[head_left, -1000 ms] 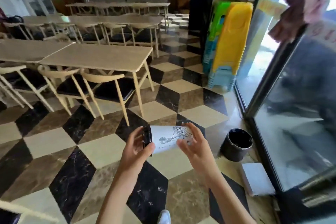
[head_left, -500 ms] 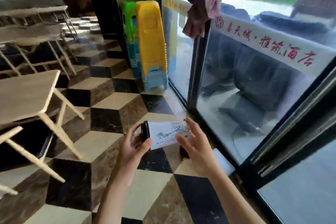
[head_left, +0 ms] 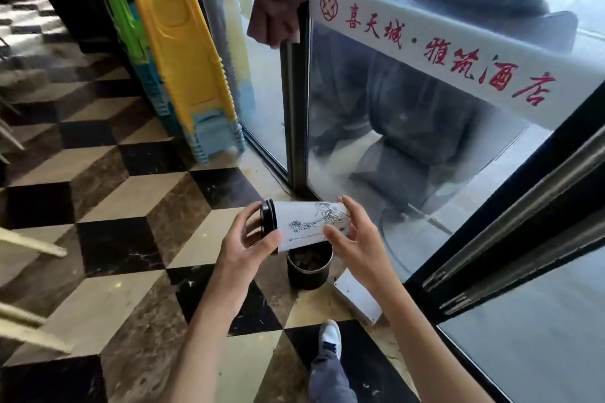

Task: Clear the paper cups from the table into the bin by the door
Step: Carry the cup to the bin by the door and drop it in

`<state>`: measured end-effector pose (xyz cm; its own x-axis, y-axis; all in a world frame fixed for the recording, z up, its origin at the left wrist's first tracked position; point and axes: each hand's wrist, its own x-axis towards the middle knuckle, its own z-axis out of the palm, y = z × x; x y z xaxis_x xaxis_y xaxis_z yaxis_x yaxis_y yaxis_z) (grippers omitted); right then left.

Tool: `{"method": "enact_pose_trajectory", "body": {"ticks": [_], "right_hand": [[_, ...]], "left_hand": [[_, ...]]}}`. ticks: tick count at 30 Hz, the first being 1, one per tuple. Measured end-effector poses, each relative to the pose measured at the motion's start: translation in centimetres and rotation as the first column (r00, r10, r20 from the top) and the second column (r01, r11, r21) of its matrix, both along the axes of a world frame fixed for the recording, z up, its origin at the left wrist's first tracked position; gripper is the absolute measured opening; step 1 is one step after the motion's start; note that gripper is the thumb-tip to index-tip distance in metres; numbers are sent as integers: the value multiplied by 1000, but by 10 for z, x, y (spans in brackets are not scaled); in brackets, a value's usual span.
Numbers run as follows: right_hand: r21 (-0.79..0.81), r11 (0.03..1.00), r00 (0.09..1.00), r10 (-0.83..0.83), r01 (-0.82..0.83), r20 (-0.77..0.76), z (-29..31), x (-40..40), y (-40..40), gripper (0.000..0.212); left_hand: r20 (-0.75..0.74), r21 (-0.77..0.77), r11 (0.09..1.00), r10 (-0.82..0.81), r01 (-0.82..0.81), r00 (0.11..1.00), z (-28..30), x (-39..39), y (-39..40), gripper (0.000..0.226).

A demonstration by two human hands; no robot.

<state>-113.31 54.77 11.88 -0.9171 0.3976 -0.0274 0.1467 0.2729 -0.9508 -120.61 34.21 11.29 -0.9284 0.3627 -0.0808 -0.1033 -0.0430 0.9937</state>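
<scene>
arms: bare, no sleeves | trouser leg [head_left: 330, 379]: grey-blue | shoe [head_left: 330, 337]: white

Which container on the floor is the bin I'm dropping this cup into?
Find the glass door with red lettering and follow its dark frame post to the floor. The bin stands at its foot, right under the paper cup held in both hands. It is the small dark round tub, unlike the flat white box beside it.

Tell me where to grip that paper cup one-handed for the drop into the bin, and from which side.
Take the paper cup around its white mid-body, from above. It lies sideways over the bin, black lid toward the left hand and base toward the right hand, so the long wall is the bare part; the ends are covered.
</scene>
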Motion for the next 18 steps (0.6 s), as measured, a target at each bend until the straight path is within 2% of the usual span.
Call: {"method": "enact_pose_trajectory", "body": {"ticks": [6,11,14,18], "right_hand": [[-47,999,996,7,-3,91,-36,-92,66,75],[-165,986,983,21,9,183,-69,-152,102,74],[-161,986,968,-5,47,249,-107,-175,112,72],[-177,980,928,-20,92,371,-182,-192,119,73]], "left_hand": [[77,-36,999,1,2,997,-29,-89,66,70],[159,-82,996,34,-21,987,-66,-146,102,73],[207,-136,991,38,-10,978,-104,-176,114,76],[334,-194,980,33,34,942,-182,-202,123,83]]}}
